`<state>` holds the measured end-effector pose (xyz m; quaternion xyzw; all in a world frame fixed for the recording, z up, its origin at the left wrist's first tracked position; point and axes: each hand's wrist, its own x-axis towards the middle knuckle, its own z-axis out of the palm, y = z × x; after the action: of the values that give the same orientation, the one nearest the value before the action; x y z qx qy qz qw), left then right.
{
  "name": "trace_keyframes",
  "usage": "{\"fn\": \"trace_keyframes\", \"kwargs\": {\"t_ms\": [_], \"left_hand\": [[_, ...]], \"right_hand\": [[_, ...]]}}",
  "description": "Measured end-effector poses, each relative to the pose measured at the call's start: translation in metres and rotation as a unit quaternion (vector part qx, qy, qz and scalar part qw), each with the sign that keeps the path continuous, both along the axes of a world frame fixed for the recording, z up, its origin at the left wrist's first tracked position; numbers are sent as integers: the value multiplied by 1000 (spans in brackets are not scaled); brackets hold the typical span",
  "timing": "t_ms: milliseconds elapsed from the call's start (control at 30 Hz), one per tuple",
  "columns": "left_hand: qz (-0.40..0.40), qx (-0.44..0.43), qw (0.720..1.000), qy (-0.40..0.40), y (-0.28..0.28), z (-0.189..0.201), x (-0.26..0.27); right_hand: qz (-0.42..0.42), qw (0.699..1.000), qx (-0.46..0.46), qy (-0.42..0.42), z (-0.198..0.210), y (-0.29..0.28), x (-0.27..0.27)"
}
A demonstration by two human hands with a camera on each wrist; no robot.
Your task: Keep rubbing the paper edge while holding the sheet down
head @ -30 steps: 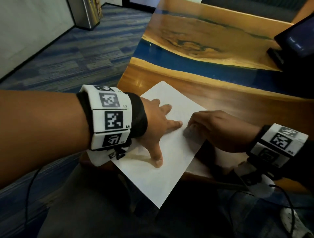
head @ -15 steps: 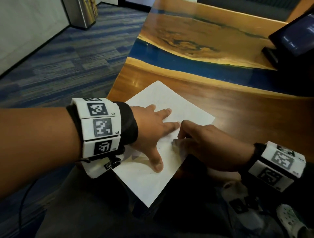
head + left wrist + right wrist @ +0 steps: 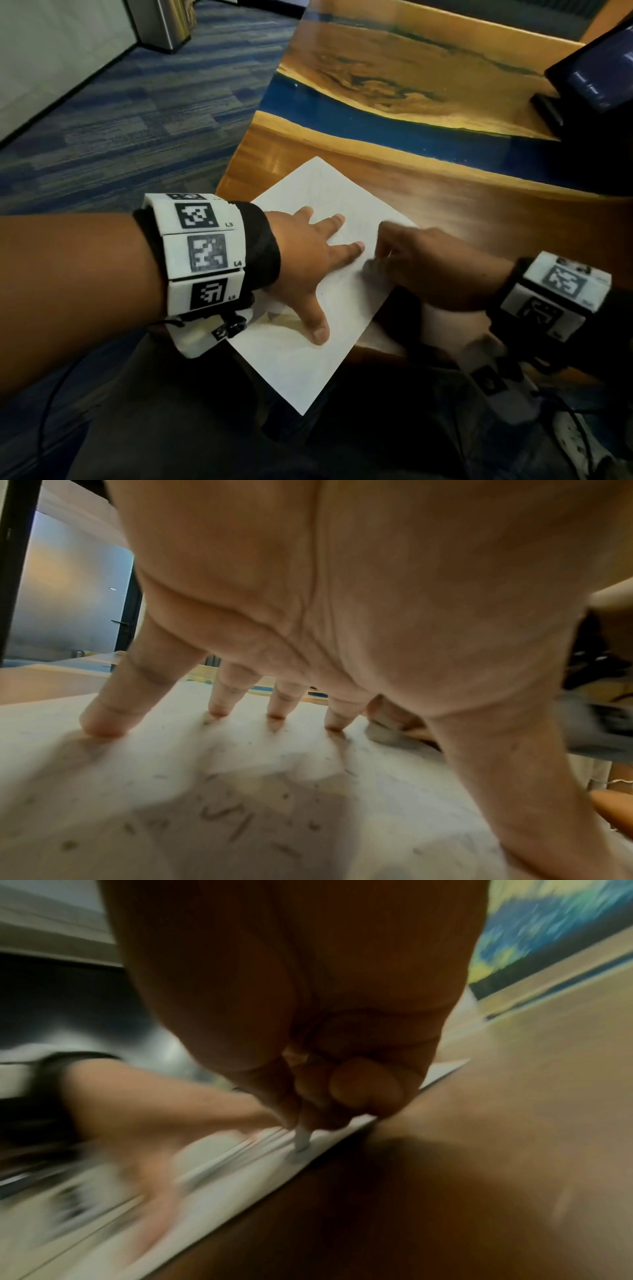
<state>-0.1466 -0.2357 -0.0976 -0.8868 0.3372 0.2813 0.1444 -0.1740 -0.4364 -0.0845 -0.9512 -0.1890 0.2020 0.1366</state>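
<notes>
A white sheet of paper point(image 3: 308, 359) with faint pencil marks lies at the near corner of a wooden table point(image 3: 479, 219), and its near corner hangs over the edge. My left hand point(image 3: 308, 260) presses it flat with spread, straight fingers point(image 3: 106, 718). My right hand point(image 3: 428, 263) is curled and pinches a small whitish eraser point(image 3: 302, 1139). The eraser's tip touches the paper point(image 3: 240, 1172) near its right edge, close to my left forefinger. The eraser also shows as a grey lump point(image 3: 383, 734) in the left wrist view. The right wrist view is motion-blurred.
A blue resin band point(image 3: 376, 120) runs across the table. A dark tilted screen device point(image 3: 599, 78) stands at the far right. Blue striped carpet point(image 3: 120, 120) and a metal bin point(image 3: 161, 24) lie to the left. My lap and a shoe point(image 3: 579, 445) are below the table edge.
My right hand has slid with the eraser from the paper's right edge in toward my left fingertips. My left hand keeps pressing the sheet in the same spot.
</notes>
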Motion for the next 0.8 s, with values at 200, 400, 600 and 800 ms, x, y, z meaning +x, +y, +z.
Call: {"fn": "trace_keyframes", "kwargs": {"t_ms": [200, 400, 600, 800], "left_hand": [[3, -1, 1000, 7, -1, 1, 1], [6, -2, 1000, 13, -4, 3, 1], [11, -8, 1000, 14, -5, 2, -3], [12, -17, 1000, 2, -6, -1, -7]], "right_hand": [[60, 998, 2, 8, 1, 7, -5], [128, 990, 36, 40, -5, 21, -35], [77, 996, 38, -18, 0, 2, -25], [56, 998, 35, -10, -1, -5, -26]]}}
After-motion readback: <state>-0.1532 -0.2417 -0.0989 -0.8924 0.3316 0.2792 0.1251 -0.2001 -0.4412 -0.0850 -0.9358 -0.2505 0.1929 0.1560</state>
